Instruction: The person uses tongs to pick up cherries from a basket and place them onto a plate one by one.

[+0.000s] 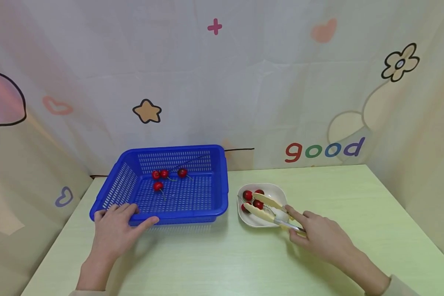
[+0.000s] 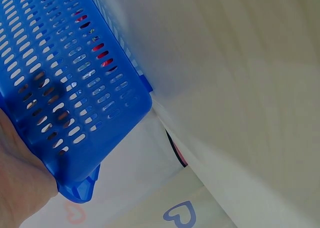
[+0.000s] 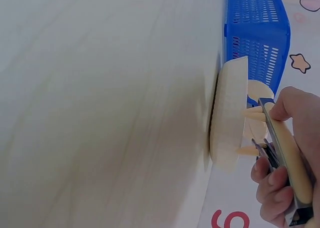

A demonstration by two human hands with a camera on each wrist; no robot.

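My left hand [image 1: 114, 228] grips the front left rim of a blue plastic basket [image 1: 222, 185], with its fingers over the edge and its thumb along the front. Several red cherries [image 1: 158, 186] with stems lie in the basket. In my right hand [image 1: 320, 236] is a pair of tongs [image 1: 288, 225] with cream tips and metal arms. The parted tips reach into a white dish [image 1: 257, 223], on either side of a cherry [image 1: 258, 204]. More cherries [image 1: 247, 195] lie beside it, partly covered by the tips. The right wrist view shows the tongs' cream handle [image 3: 287, 153] under the thumb.
The basket and the dish stand apart on a pale green table [image 1: 192, 263], basket left, dish right. Behind the table hangs a light printed curtain [image 1: 244, 102] with a star, hearts and the word "good"; the basket's back is close to it.
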